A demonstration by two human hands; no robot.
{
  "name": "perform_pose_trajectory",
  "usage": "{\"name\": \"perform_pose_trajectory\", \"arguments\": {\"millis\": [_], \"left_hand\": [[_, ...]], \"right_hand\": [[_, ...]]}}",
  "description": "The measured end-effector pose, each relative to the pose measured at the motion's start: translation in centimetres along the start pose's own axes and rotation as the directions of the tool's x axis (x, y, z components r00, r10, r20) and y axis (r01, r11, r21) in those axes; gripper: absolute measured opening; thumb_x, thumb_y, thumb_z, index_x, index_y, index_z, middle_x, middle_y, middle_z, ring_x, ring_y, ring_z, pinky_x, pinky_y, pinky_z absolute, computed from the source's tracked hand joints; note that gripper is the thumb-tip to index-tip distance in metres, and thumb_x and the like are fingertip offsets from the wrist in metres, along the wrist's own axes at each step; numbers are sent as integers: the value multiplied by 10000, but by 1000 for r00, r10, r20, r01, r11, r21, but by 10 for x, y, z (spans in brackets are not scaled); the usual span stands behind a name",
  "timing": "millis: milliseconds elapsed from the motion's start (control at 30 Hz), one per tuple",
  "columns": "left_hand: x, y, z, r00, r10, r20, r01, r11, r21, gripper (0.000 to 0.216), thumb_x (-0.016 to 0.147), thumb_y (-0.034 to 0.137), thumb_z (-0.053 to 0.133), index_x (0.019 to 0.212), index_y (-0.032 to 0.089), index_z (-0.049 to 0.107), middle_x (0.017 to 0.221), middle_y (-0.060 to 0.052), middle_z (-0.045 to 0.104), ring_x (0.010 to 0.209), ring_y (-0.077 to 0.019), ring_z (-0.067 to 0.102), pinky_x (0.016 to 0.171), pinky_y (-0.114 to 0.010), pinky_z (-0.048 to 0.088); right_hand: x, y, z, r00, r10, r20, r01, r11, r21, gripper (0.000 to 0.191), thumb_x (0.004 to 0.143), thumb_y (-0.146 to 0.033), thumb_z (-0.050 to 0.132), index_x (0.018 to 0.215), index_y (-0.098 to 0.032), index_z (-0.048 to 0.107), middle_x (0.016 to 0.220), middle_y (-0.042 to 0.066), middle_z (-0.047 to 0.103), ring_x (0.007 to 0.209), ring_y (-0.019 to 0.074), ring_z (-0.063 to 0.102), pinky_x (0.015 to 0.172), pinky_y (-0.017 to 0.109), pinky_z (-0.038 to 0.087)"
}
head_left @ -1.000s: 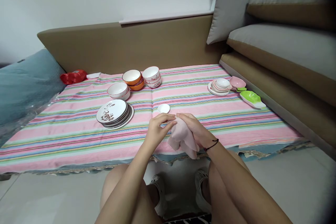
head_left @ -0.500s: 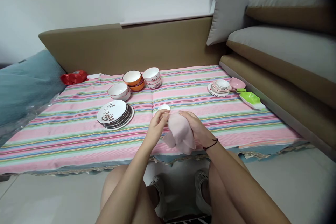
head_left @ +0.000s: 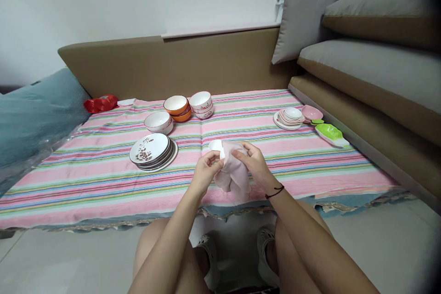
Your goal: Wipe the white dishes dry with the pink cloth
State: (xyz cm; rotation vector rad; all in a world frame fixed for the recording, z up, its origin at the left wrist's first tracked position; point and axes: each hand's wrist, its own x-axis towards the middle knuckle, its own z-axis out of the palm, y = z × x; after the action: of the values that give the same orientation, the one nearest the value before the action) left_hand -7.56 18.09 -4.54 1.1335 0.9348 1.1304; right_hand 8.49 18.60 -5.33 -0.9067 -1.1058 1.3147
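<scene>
Cloth, pale pink, drapes a small white dish, seemingly ceramic, above the near edge of the pink-striped cover; left hand pinches the dish's left rim, right hand clasps cloth opposite.

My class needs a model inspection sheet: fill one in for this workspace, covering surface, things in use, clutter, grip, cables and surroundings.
Surface: pink striped fabric cover, creased near the middle.
Things in use: pale pink soft cloth, held up; small white round dish behind it, partly hidden.
Clutter: stacked brown-patterned white round plates; shiny red bundle, far left.
Grip: right hand holds the cloth; left hand pinches its edge, where an unclear white piece shows.
Cables: nothing seen.
Surroundings: brown padded backrest behind; stacked grey-and-brown cushions right.
</scene>
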Motion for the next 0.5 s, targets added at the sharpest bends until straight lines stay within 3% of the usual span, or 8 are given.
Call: {"name": "perform_pose_trajectory", "arguments": {"millis": [133,233,367,500], "left_hand": [[0,0,0,992,122,-32,-118,988,104,194,617,258,764,759,147,693,895,-48,625,793,-146,552,672,-235,434],[-1,2,-1,997,71,-2,-71,994,78,226,659,298,754,821,152,692,818,-32,629,761,-140,555,681,-239,434],[-1,7,-3,999,31,-31,-34,995,-89,265,691,350,749,842,150,663,735,-6,623,678,-105,549,672,-224,437],[0,10,-5,998,30,-57,-41,981,-191,298,672,368,764,832,142,655,715,-1,619,636,-90,545,641,-209,439]], "right_hand": [[2,5,-2,991,-81,-103,77,996,-45,287,724,-444,714,764,-174,625,708,-16,563,661,114,498,592,219,392],[4,4,-2,990,26,-141,-11,994,106,326,740,-498,680,740,-177,627,646,-19,566,588,112,483,534,224,375],[2,-4,0,987,157,-42,-133,926,352,334,643,-429,781,842,-194,655,825,11,677,720,150,592,648,249,466],[-1,-9,3,984,172,39,-172,887,429,344,656,-408,780,904,-195,674,912,26,701,793,153,624,699,245,494]]}}
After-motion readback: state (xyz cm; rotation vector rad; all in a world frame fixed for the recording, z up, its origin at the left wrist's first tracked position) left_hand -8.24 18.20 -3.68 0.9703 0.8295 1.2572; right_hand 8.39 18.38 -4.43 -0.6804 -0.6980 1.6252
